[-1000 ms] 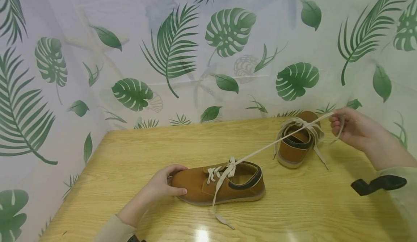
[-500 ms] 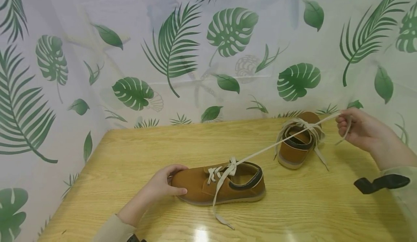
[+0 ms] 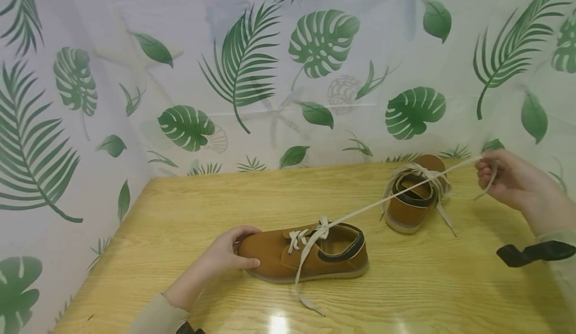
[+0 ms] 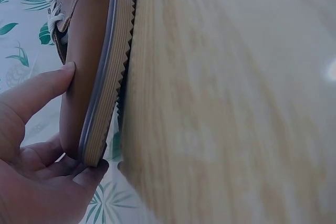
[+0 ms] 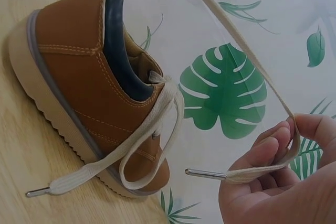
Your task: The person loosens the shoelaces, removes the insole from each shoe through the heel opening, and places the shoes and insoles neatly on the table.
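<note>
A brown shoe [image 3: 274, 256] with a dark collar lies flat on the table, toe to the left. My left hand [image 3: 227, 251] grips its toe, thumb on the near side; the left wrist view shows the fingers curled round the front of the sole. From the knot at the shoe's tongue, one cream shoelace [image 3: 373, 205] runs taut up to the right. My right hand [image 3: 508, 179] pinches that lace near its end, and the metal-tipped end [image 5: 206, 174] hangs free. The other lace end [image 3: 302, 274] drapes over the shoe's near side onto the table.
A second brown shoe [image 3: 407, 214], its laces tied in a bow, stands at the back right beneath the taut lace. The wooden table [image 3: 193, 199] meets a white leaf-patterned cloth [image 3: 252, 139] along its back edge.
My right hand has moved a little to the right, drawing the lace farther out from the knot. My left hand keeps its grip on the toe, and the shoe stays in place.
</note>
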The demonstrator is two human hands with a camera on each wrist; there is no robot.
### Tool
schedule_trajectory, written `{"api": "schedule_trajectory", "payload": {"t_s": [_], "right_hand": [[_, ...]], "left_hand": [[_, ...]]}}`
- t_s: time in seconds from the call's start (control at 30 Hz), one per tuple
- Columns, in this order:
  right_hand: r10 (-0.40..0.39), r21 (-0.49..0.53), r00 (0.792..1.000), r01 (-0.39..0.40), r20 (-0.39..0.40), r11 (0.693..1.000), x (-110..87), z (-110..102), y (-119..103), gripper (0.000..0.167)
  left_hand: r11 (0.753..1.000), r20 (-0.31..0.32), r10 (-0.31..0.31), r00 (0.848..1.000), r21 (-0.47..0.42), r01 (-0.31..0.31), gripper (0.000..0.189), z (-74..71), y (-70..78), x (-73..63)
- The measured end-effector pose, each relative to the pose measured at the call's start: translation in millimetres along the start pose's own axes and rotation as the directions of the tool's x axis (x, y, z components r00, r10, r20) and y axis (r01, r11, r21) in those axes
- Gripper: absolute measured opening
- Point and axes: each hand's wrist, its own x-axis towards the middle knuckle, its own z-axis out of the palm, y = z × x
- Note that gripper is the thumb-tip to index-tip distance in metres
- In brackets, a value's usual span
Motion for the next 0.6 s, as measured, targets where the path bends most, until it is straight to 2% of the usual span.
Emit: {"api": "schedule_trajectory", "payload": {"t_s": [0.4,0.6], "right_hand": [[-0.026,0.047,1.000,0.026,0.015,0.999,-7.3,-14,-4,0.025],[-0.038,0.053,0.999,0.038,-0.003,0.998,-11.2,-18,-5,0.024]], "left_hand": [[1.000,0.000,-0.007,1.000,0.005,0.007,0.064,0.3,1.6,2.2],[1.000,-0.003,-0.010,1.000,0.011,0.010,0.065,0.0,0.4,2.8]]}}
